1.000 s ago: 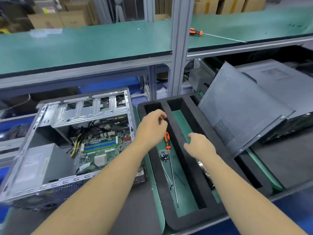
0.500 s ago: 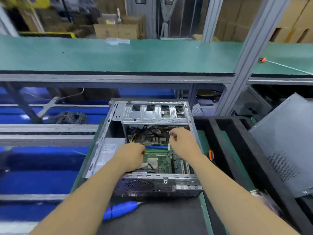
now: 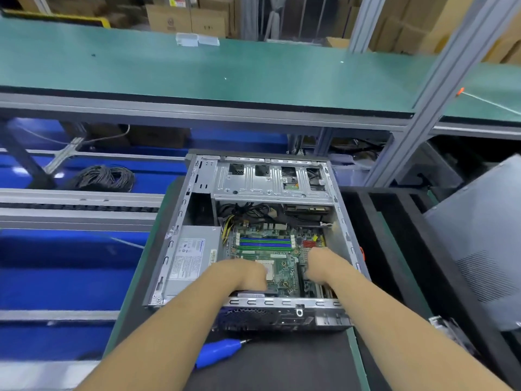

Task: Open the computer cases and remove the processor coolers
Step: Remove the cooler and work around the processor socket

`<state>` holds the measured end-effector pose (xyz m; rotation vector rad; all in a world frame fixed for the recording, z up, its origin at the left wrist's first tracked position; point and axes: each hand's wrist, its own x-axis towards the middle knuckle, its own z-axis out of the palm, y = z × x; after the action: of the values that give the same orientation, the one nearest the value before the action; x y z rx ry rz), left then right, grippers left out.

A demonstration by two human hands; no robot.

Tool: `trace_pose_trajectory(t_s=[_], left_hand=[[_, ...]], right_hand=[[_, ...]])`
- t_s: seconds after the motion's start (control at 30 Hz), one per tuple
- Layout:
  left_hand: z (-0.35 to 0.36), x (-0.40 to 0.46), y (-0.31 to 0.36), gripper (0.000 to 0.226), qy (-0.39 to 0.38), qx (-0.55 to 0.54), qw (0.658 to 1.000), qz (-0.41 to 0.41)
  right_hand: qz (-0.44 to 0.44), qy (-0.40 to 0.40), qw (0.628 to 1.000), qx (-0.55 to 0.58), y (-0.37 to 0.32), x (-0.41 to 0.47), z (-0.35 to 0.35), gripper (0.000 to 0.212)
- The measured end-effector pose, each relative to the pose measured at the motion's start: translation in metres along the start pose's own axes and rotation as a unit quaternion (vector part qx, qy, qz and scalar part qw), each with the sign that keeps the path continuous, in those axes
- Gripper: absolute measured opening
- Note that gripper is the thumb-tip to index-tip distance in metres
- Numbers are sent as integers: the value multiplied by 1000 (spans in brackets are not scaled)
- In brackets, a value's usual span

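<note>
The opened computer case (image 3: 253,235) lies on its side on the dark worktop (image 3: 282,362), side panel off, with its motherboard (image 3: 282,258) facing up. Both forearms reach over the near rim into the board area. The left hand (image 3: 245,273) sits over the processor socket (image 3: 270,270), its knuckles bent and its fingers tucked down out of sight, so whether they pinch anything cannot be told. The right hand (image 3: 324,266) sits just beside it, over the expansion-slot region, fingers likewise curled under and hidden. No heatsink or fan shows on the socket, whose pale square top is partly visible between the hands, so the cooler for this case seems already out, or else hidden under the left hand; the frame does not settle it. The grey power supply (image 3: 194,258) fills the left of the case and the drive cage (image 3: 267,179) the far end. A blue-handled screwdriver (image 3: 220,351) lies on the worktop near the case's front edge. To do this step well, the person probably should keep the wrists clear of the sharp sheet-metal rim, free any fan lead from its header before lifting, and pull straight up rather than twisting, since a sideways tug could stress the socket or snag the black and yellow cables (image 3: 245,213) bundled near the cage.
</note>
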<state>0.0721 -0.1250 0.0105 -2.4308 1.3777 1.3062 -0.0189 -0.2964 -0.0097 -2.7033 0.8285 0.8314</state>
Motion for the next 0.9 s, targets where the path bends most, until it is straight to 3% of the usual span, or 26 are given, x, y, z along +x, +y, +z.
trace_pose_trajectory(t_s=[0.13,0.33,0.43,0.63,0.73,0.83,0.9], left_hand=[[1,0,-1,14,20,-1,1000,0],[4,5,-3,24,43,-3,999,-20],[2,14,-5,15,56,12,997,-59],[-3,22,-8,9,33,-6,998,-51],[-1,26,-8,19,53,18,998,-18],[-2,26,-8,36,85,35,996,-9],[-3,28,-7,32,94,37,995,-21]], right_hand=[[20,-15,998,-57,0,10,-12,14],[39,-78,995,-41,-2,17,7,24],[55,-82,995,-22,-2,20,7,25],[80,-85,993,-36,-3,18,2,21],[113,-48,992,18,-2,19,5,4],[126,0,989,81,-2,18,8,8],[133,11,985,110,-1,18,10,6]])
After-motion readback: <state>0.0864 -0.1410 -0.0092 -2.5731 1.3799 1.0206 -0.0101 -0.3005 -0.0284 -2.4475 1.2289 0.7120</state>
